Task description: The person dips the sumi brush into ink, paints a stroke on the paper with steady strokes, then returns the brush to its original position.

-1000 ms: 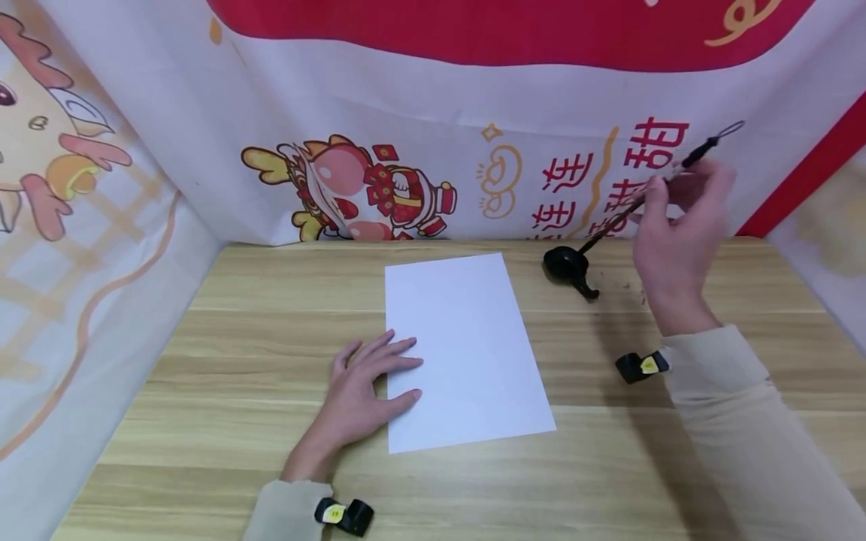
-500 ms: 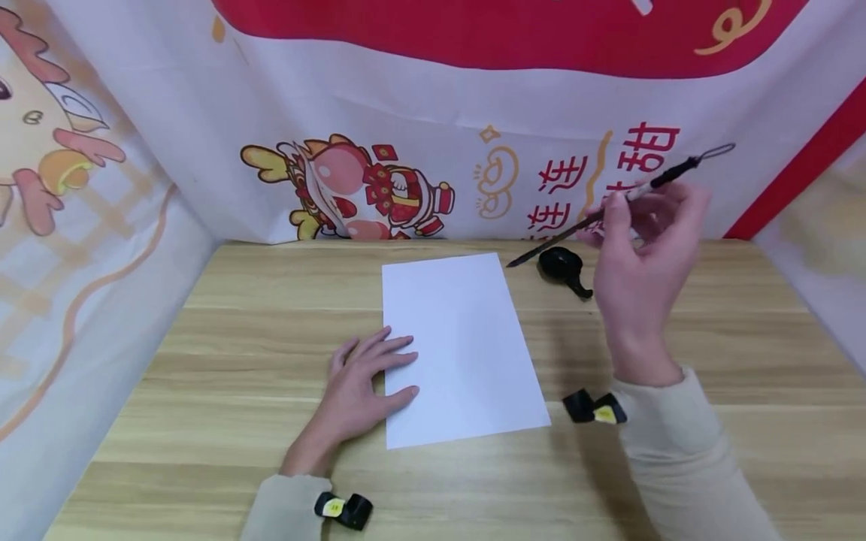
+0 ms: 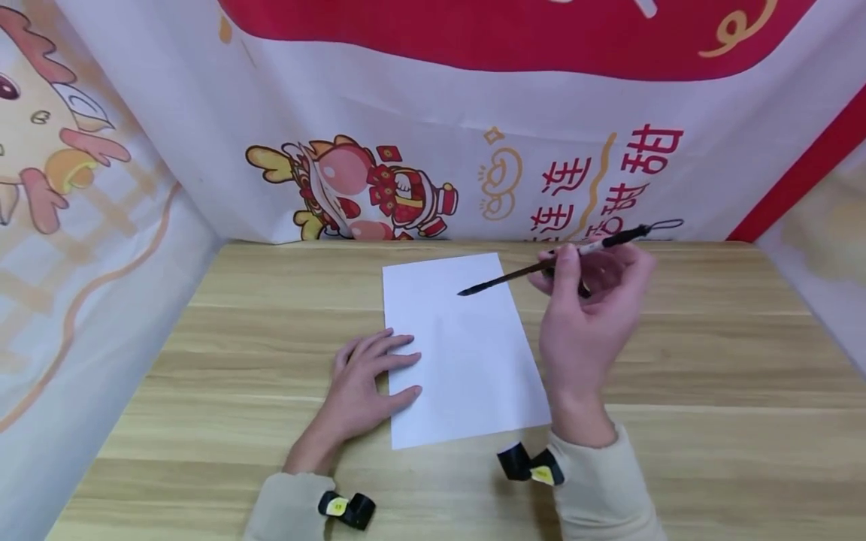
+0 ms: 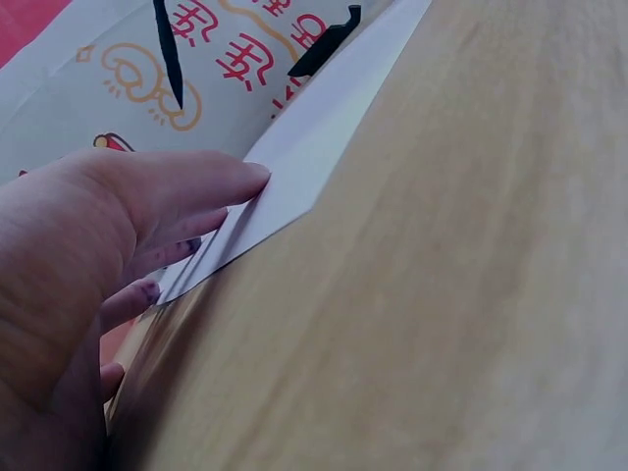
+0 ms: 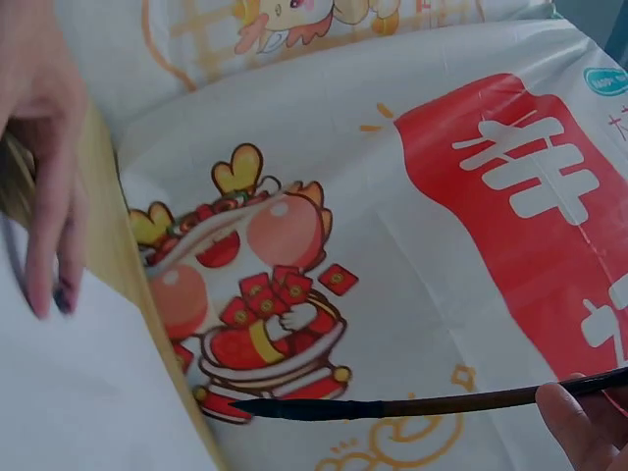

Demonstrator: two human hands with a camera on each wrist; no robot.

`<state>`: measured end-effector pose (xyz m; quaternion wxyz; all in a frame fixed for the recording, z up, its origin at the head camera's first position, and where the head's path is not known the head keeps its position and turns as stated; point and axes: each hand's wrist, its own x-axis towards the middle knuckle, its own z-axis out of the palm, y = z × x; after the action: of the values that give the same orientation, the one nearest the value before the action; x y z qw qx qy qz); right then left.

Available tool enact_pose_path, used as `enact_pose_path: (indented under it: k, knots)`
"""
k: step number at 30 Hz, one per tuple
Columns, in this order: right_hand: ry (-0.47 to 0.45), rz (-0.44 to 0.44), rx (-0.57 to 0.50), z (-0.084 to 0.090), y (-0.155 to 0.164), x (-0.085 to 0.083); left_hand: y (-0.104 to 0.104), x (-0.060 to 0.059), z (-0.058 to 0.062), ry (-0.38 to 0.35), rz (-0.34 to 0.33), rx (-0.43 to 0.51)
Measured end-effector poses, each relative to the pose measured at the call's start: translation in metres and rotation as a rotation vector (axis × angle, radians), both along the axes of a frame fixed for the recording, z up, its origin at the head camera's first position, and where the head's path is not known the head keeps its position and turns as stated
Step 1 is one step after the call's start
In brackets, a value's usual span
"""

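Brush point(image 3: 502, 279), pinched by our right hand point(image 3: 587, 327): shifted from black dish point(image 4: 329, 44) to above the far half of paper point(image 3: 467, 368), now within reach. Left hand point(image 3: 355, 391): fingers extended, on paper's left edge.

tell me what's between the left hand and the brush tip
In the head view, only blank white paper shows between the left hand and the brush tip; in the left wrist view, the tip stands clear of the paper.

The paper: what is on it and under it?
On the paper: fingers of the left hand. The brush is only above it. Under it is the table; anything else would be hidden.
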<state>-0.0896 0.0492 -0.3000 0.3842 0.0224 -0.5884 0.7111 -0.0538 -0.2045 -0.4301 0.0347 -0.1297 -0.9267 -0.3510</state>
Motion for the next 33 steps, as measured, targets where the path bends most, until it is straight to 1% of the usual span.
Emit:
enact_pose_path:
  k: [4, 6, 13, 18, 21, 27, 33]
  knots:
    - [0.001, 0.010, 0.030, -0.010, -0.009, -0.002, 0.001, 0.000, -0.001, -0.014, 0.009, -0.017]
    - [0.004, 0.033, 0.038, -0.014, -0.012, -0.002, 0.002, 0.000, -0.002, -0.019, 0.010, -0.025]
    - [0.010, 0.104, 0.068, -0.018, -0.024, 0.002, 0.001, 0.000, -0.003, 0.010, -0.001, -0.022]
    - [0.011, 0.136, 0.115, -0.022, -0.035, 0.002, -0.002, 0.002, -0.004, 0.031, 0.016, -0.012]
    - [0.003, 0.153, 0.135, -0.027, -0.040, -0.001, -0.002, 0.003, -0.004, 0.024, 0.033, 0.000]
    - [-0.022, 0.191, 0.115, -0.038, -0.047, -0.005, 0.001, 0.002, -0.004, 0.010, 0.043, 0.035]
    - [-0.025, 0.206, 0.147, -0.047, -0.051, -0.006, 0.002, 0.001, -0.003, 0.003, 0.047, 0.024]
